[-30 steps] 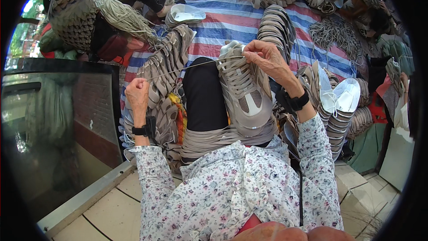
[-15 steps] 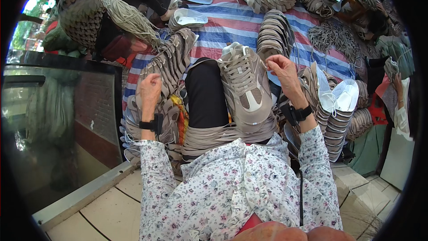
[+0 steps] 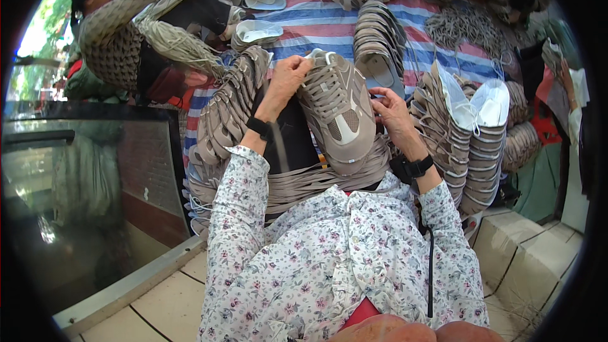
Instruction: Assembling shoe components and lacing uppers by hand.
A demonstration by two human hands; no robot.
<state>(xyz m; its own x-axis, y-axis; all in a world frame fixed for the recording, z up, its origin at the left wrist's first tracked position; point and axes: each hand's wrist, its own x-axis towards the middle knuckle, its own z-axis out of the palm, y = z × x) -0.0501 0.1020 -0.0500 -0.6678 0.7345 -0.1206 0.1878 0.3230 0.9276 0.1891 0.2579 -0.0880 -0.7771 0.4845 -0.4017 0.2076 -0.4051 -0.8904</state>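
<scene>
In the head view, we see a small pale label (image 3: 351, 162), too tiny to read, on the toe of the taupe shoe (image 3: 349, 142), which has brownish mesh, white trim and crossed laces (image 3: 327, 98). It lies toe-near over our lap; our left hand's (image 3: 288, 85) bent fingers meet its far left edge, our right hand (image 3: 396, 120) curls loosely at its right side, and we cannot tell what either pinches.

White long-sleeved shirt (image 3: 304, 266) scattered with small pink, purple and grey flowers, buttoned in front; red garment (image 3: 362, 313) at the neckline; black strap (image 3: 258, 128) on each wrist; black cord (image 3: 430, 278); black trousers (image 3: 292, 145).
</scene>
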